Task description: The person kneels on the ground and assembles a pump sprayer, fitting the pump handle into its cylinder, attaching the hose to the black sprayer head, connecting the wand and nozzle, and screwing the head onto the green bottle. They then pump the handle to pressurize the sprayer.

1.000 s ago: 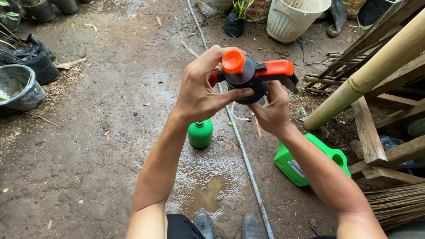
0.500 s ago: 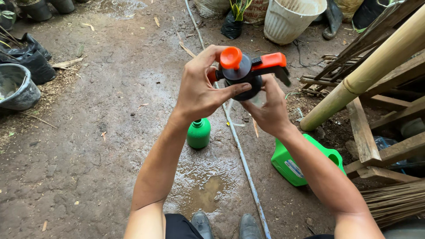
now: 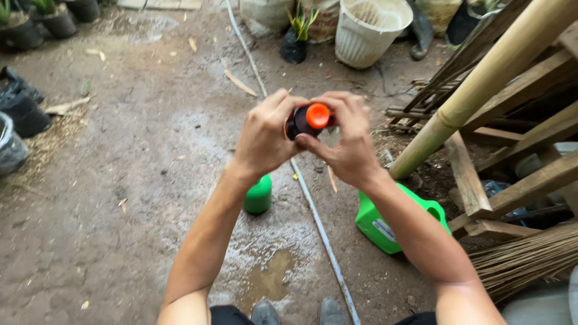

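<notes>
Turning since before, sprayer head now hides its orange trigger between both hands.

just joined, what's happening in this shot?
A person grips a black sprayer head with an orange cap in both hands, left hand and right hand wrapped around it at chest height. On the wet dirt below stand a small green bottle and a green jug, either side of a thin pipe. A bamboo pole leans at right.
</notes>
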The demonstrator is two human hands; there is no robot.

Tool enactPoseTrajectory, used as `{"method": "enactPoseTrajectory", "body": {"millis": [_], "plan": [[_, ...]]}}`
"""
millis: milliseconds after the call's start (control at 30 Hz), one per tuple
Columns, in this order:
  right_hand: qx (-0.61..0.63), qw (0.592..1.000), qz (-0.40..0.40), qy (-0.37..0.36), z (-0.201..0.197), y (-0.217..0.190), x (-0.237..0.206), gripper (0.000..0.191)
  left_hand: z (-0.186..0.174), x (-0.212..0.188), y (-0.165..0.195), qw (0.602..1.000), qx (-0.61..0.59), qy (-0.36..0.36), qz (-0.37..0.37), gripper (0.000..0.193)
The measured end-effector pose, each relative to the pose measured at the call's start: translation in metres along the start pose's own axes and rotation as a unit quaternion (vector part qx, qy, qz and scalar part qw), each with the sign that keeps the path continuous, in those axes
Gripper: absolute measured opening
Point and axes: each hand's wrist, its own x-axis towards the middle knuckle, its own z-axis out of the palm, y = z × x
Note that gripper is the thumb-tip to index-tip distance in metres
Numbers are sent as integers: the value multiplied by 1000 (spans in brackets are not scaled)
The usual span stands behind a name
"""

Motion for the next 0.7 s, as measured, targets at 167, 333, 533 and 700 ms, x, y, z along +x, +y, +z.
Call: {"method": "enactPoseTrajectory", "body": {"millis": [167, 333, 533, 700], "plan": [[95, 994, 58, -3, 2, 2, 1, 51, 8, -5, 4, 998, -66, -12, -14, 63], [152, 981, 116, 14, 0, 12, -1, 42, 16, -3, 3, 981, -169, 47, -79, 71], [212, 965, 140, 59, 2, 16, -3, 43, 24, -1, -10, 974, -218, -25, -62, 58], [203, 971, 124, 18, -1, 16, -5, 41, 27, -8, -16, 936, -308, -105, -134, 52]]}}
